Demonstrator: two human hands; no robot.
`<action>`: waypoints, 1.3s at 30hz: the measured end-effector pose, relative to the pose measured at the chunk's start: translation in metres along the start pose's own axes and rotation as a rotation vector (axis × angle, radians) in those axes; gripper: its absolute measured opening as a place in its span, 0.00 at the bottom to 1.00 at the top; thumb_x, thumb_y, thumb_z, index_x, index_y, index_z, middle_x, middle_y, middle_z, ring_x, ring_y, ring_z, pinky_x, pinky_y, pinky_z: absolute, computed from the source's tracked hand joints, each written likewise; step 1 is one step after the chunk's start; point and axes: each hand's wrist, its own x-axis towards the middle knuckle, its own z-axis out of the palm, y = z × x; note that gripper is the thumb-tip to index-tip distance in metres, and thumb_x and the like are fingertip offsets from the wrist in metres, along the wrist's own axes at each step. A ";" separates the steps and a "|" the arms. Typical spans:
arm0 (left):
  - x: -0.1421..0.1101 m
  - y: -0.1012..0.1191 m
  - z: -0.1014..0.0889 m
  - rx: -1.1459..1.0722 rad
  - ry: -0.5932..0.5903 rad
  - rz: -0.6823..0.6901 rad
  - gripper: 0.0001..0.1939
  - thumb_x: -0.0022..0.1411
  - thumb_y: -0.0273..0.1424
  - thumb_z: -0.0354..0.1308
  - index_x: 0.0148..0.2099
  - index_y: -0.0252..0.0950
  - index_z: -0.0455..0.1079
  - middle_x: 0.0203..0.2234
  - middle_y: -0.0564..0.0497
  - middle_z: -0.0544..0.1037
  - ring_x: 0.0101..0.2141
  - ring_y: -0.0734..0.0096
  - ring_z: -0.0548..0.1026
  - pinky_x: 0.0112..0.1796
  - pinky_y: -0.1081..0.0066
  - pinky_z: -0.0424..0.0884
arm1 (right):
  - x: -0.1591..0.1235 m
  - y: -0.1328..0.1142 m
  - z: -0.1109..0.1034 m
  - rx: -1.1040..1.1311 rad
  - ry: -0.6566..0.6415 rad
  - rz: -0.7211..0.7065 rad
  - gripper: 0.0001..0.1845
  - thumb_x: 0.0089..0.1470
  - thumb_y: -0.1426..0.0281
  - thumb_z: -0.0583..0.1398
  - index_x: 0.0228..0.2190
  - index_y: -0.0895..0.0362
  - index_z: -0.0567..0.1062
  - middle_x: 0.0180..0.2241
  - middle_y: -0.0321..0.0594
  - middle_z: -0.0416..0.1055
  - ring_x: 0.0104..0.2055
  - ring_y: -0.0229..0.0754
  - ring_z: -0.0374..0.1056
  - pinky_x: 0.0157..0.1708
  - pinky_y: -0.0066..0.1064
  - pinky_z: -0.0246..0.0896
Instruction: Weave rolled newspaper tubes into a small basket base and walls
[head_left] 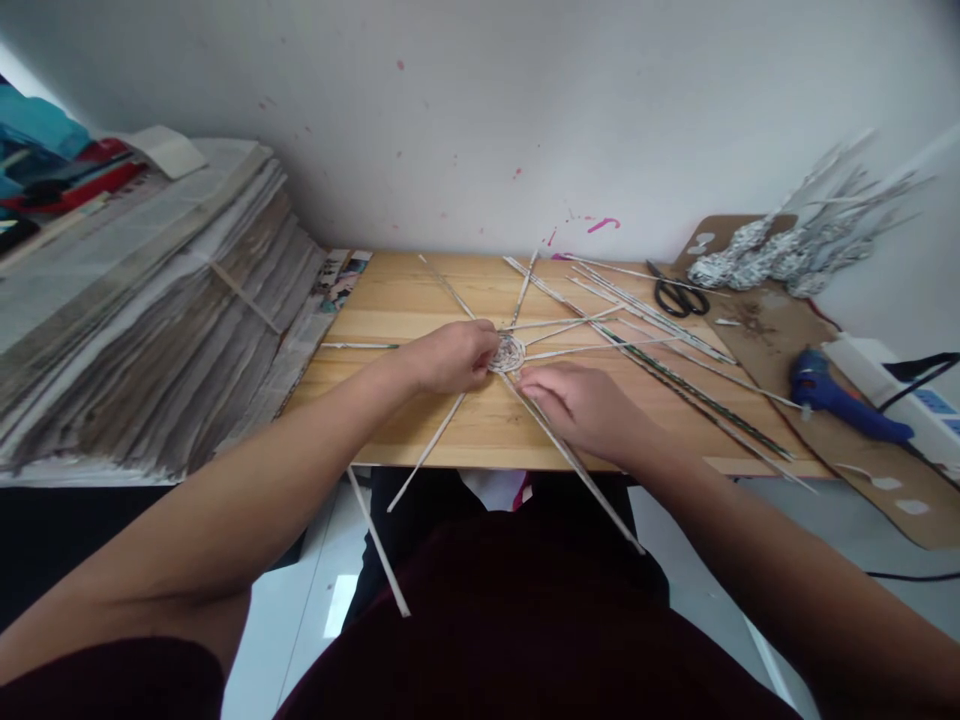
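A small round woven disc of rolled paper (508,352) lies on the wooden table (390,420), with long paper sticks radiating from it like spokes. My left hand (459,356) grips the disc's left edge, its fingers curled. At the lower right edge, my right hand (574,400) is closed in a pinch around a paper stick (540,415), close to the weave. That stick runs down past the table's front edge. Both hands partly cover the spokes, and the fingertips are small in view.
Loose paper sticks (697,395) lie on the table's right side, near black scissors (679,296). A blue glue gun (847,400) rests on cardboard (840,450) beside a white power strip (900,395). Silvery white bundles (757,262) stand behind. Stacked newspapers (202,320) rise on the left.
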 end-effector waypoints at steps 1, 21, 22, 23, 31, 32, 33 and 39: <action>0.000 0.000 0.000 0.000 -0.002 -0.005 0.04 0.50 0.23 0.56 0.30 0.35 0.66 0.34 0.49 0.71 0.32 0.70 0.71 0.35 0.72 0.67 | 0.001 0.001 -0.002 0.014 0.049 0.016 0.14 0.66 0.69 0.52 0.39 0.57 0.77 0.40 0.44 0.78 0.42 0.45 0.72 0.44 0.35 0.62; -0.002 -0.004 -0.003 -0.087 0.009 0.017 0.06 0.50 0.21 0.56 0.28 0.36 0.63 0.32 0.51 0.71 0.30 0.73 0.69 0.34 0.74 0.65 | 0.047 0.024 0.021 0.069 0.072 0.064 0.06 0.57 0.74 0.62 0.37 0.56 0.79 0.40 0.43 0.79 0.43 0.46 0.72 0.43 0.33 0.60; -0.002 -0.005 -0.004 -0.113 0.008 0.019 0.07 0.50 0.21 0.56 0.28 0.36 0.62 0.32 0.51 0.71 0.31 0.74 0.69 0.34 0.75 0.65 | 0.048 0.024 0.021 0.066 0.071 0.057 0.05 0.57 0.74 0.62 0.36 0.56 0.79 0.39 0.42 0.79 0.43 0.45 0.72 0.42 0.33 0.60; -0.003 -0.007 -0.005 -0.142 0.008 0.020 0.07 0.50 0.21 0.56 0.28 0.36 0.62 0.32 0.51 0.72 0.31 0.74 0.70 0.34 0.75 0.65 | 0.049 0.024 0.020 0.063 0.071 0.053 0.05 0.57 0.73 0.62 0.36 0.56 0.79 0.39 0.42 0.78 0.42 0.45 0.72 0.42 0.33 0.59; -0.005 -0.007 -0.013 -0.226 -0.041 -0.011 0.06 0.51 0.21 0.56 0.28 0.36 0.62 0.31 0.54 0.72 0.31 0.76 0.69 0.34 0.75 0.64 | 0.060 0.017 0.015 0.006 0.058 0.128 0.06 0.55 0.65 0.65 0.29 0.55 0.79 0.31 0.39 0.78 0.33 0.42 0.70 0.33 0.32 0.54; -0.006 -0.006 -0.013 -0.230 -0.044 -0.014 0.06 0.51 0.22 0.57 0.28 0.36 0.63 0.31 0.54 0.72 0.31 0.76 0.69 0.34 0.75 0.64 | 0.061 0.016 0.016 -0.012 0.069 0.124 0.06 0.54 0.65 0.67 0.30 0.55 0.79 0.31 0.39 0.78 0.34 0.42 0.70 0.33 0.32 0.54; -0.006 -0.006 -0.014 -0.238 -0.043 -0.014 0.06 0.51 0.22 0.57 0.28 0.36 0.63 0.30 0.54 0.72 0.31 0.75 0.69 0.34 0.75 0.65 | 0.062 0.015 0.017 -0.032 0.081 0.116 0.06 0.53 0.65 0.68 0.30 0.55 0.79 0.32 0.39 0.78 0.35 0.43 0.70 0.33 0.32 0.54; -0.013 -0.010 -0.007 -0.264 0.052 0.007 0.08 0.55 0.22 0.57 0.38 0.36 0.71 0.35 0.51 0.76 0.36 0.73 0.73 0.39 0.73 0.68 | 0.061 0.013 0.025 -0.123 0.100 0.120 0.09 0.54 0.63 0.67 0.32 0.55 0.78 0.34 0.42 0.76 0.38 0.46 0.68 0.36 0.33 0.54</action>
